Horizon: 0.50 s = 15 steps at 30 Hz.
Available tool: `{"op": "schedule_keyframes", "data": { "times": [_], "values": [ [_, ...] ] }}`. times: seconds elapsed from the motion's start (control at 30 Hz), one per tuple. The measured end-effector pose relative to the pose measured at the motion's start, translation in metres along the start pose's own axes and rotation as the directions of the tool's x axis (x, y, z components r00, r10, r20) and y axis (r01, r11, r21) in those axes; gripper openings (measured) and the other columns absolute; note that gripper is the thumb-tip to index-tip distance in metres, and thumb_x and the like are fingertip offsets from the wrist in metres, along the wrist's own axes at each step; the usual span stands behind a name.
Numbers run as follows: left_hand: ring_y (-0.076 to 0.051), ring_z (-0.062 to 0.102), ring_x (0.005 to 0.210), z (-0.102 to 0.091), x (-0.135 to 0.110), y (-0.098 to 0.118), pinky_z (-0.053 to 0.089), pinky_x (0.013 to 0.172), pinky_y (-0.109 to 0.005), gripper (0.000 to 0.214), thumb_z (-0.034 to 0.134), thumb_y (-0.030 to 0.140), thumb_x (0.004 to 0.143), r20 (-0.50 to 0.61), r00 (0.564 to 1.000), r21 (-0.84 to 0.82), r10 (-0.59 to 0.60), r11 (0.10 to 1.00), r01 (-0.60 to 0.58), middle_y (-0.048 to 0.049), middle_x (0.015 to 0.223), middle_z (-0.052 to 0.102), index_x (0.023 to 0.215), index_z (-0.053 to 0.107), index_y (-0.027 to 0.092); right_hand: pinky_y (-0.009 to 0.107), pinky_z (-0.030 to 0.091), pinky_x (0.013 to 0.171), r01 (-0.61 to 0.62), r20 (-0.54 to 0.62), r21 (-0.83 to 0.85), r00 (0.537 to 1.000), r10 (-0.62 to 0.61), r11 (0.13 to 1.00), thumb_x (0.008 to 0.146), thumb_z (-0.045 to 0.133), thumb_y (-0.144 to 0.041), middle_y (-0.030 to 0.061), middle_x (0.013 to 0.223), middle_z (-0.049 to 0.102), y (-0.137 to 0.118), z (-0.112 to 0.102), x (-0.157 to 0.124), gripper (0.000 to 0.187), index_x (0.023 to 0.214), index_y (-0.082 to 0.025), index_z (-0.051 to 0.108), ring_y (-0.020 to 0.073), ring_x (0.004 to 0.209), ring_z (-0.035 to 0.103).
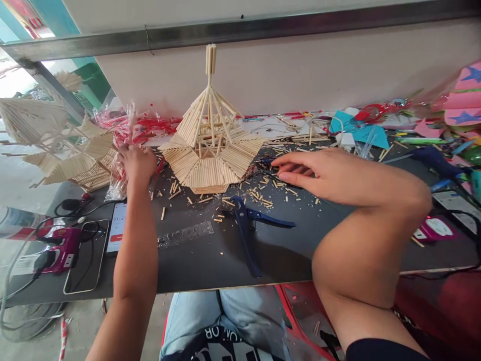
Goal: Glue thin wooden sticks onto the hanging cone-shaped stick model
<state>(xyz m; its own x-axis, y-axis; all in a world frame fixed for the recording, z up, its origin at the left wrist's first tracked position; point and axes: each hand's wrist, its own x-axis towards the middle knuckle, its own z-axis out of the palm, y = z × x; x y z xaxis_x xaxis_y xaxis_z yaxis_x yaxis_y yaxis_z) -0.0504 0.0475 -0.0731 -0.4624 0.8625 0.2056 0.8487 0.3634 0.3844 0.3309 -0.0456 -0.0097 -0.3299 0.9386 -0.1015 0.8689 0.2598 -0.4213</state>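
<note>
A lantern-like model of thin wooden sticks [210, 173] stands upright on the dark table, with a stick bundle at its peak. Left of it, my left hand [139, 163] is closed on a clear plastic bag [115, 184] with red in it; the fingertips are hidden. My right hand [311, 173] hovers to the model's right, fingers stretched and thumb slightly apart. Just past its fingertips lies a small dark blue object [266, 162], too unclear to name. A blue cutter with two handles [246, 225] and a clear ruler [188, 234] lie in front.
Another stick model [75, 150] stands at the far left. Cut stick pieces [259, 195] litter the table. Two phones, one the lit phone [115, 228], lie beside a purple power strip [63, 248]. A blue glue gun [438, 163] and coloured paper [358, 129] are at right.
</note>
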Motion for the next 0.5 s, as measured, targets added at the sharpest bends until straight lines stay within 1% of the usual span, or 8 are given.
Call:
{"op": "schedule_keyframes", "data": {
  "times": [0.03, 0.07, 0.13, 0.17, 0.27, 0.37, 0.43, 0.5],
  "values": [
    [-0.039, 0.041, 0.144, -0.008, 0.001, 0.001, 0.032, 0.123, -0.054, 0.049, 0.049, 0.033, 0.096, -0.091, 0.996, -0.067, 0.000, 0.998, -0.006, -0.0272, 0.149, 0.046, 0.132, 0.058, 0.002, 0.039, 0.057, 0.071, 0.012, -0.030, 0.009, 0.999, -0.012, 1.000, 0.092, 0.056, -0.042, 0.0075, 0.097, 0.079, 0.002, 0.000, 0.000, 0.037, 0.119, -0.022, 0.071, 0.0248, 0.080, 0.073],
    [-0.036, 0.048, 0.139, -0.016, 0.001, 0.002, 0.035, 0.122, -0.051, 0.043, 0.051, 0.031, 0.096, -0.169, 0.985, -0.140, 0.035, 0.988, -0.059, -0.0234, 0.144, 0.052, 0.129, 0.061, 0.006, 0.039, 0.058, 0.071, 0.028, -0.062, 0.022, 0.998, -0.027, 0.999, 0.091, 0.057, -0.041, 0.0071, 0.096, 0.079, 0.003, 0.000, -0.001, 0.035, 0.117, -0.023, 0.072, 0.0250, 0.080, 0.073],
    [-0.030, 0.050, 0.137, -0.030, 0.000, 0.006, 0.038, 0.122, -0.046, 0.035, 0.050, 0.027, 0.097, -0.245, 0.965, -0.180, 0.089, 0.974, -0.135, -0.0146, 0.141, 0.056, 0.127, 0.062, 0.015, 0.040, 0.058, 0.071, 0.058, -0.116, 0.053, 0.992, -0.052, 0.997, 0.091, 0.058, -0.040, 0.0062, 0.095, 0.079, 0.002, -0.001, -0.002, 0.032, 0.114, -0.025, 0.073, 0.0251, 0.080, 0.074],
    [-0.028, 0.051, 0.136, -0.036, -0.002, 0.008, 0.039, 0.122, -0.044, 0.032, 0.050, 0.025, 0.098, -0.290, 0.950, -0.199, 0.116, 0.964, -0.178, -0.0123, 0.139, 0.057, 0.126, 0.063, 0.017, 0.040, 0.059, 0.071, 0.066, -0.134, 0.063, 0.989, -0.057, 0.996, 0.091, 0.058, -0.040, 0.0059, 0.096, 0.079, 0.000, -0.002, -0.003, 0.031, 0.113, -0.026, 0.073, 0.0252, 0.080, 0.074],
    [-0.023, 0.051, 0.137, -0.044, -0.008, 0.014, 0.040, 0.121, -0.037, 0.033, 0.051, 0.021, 0.097, -0.370, 0.911, -0.196, 0.183, 0.943, -0.269, -0.0094, 0.137, 0.057, 0.126, 0.064, 0.017, 0.042, 0.059, 0.072, 0.084, -0.166, 0.053, 0.983, -0.074, 0.995, 0.090, 0.058, -0.039, 0.0059, 0.094, 0.079, -0.006, -0.004, -0.003, 0.029, 0.109, -0.025, 0.074, 0.0255, 0.079, 0.074],
    [-0.021, 0.052, 0.137, -0.042, -0.009, 0.015, 0.039, 0.121, -0.033, 0.036, 0.056, 0.024, 0.094, -0.349, 0.907, -0.182, 0.236, 0.932, -0.312, -0.0105, 0.140, 0.055, 0.127, 0.066, 0.013, 0.041, 0.059, 0.073, 0.108, -0.193, 0.043, 0.976, -0.098, 0.993, 0.090, 0.058, -0.038, 0.0064, 0.092, 0.078, -0.011, -0.003, -0.001, 0.029, 0.109, -0.024, 0.074, 0.0240, 0.078, 0.073],
    [-0.021, 0.055, 0.133, -0.036, -0.004, 0.010, 0.042, 0.118, -0.031, 0.038, 0.057, 0.025, 0.092, -0.291, 0.927, -0.197, 0.238, 0.933, -0.301, -0.0120, 0.140, 0.056, 0.126, 0.068, 0.012, 0.039, 0.058, 0.073, 0.111, -0.194, 0.046, 0.976, -0.100, 0.993, 0.091, 0.057, -0.038, 0.0063, 0.092, 0.078, -0.014, -0.001, 0.000, 0.030, 0.110, -0.023, 0.074, 0.0230, 0.078, 0.073],
    [-0.022, 0.057, 0.130, -0.028, 0.002, 0.003, 0.043, 0.117, -0.032, 0.039, 0.054, 0.024, 0.090, -0.240, 0.943, -0.208, 0.232, 0.936, -0.283, -0.0121, 0.134, 0.061, 0.124, 0.070, 0.012, 0.037, 0.058, 0.072, 0.109, -0.174, 0.048, 0.980, -0.099, 0.993, 0.091, 0.056, -0.039, 0.0059, 0.092, 0.078, -0.015, 0.002, 0.002, 0.030, 0.109, -0.023, 0.074, 0.0223, 0.079, 0.073]
  ]
}}
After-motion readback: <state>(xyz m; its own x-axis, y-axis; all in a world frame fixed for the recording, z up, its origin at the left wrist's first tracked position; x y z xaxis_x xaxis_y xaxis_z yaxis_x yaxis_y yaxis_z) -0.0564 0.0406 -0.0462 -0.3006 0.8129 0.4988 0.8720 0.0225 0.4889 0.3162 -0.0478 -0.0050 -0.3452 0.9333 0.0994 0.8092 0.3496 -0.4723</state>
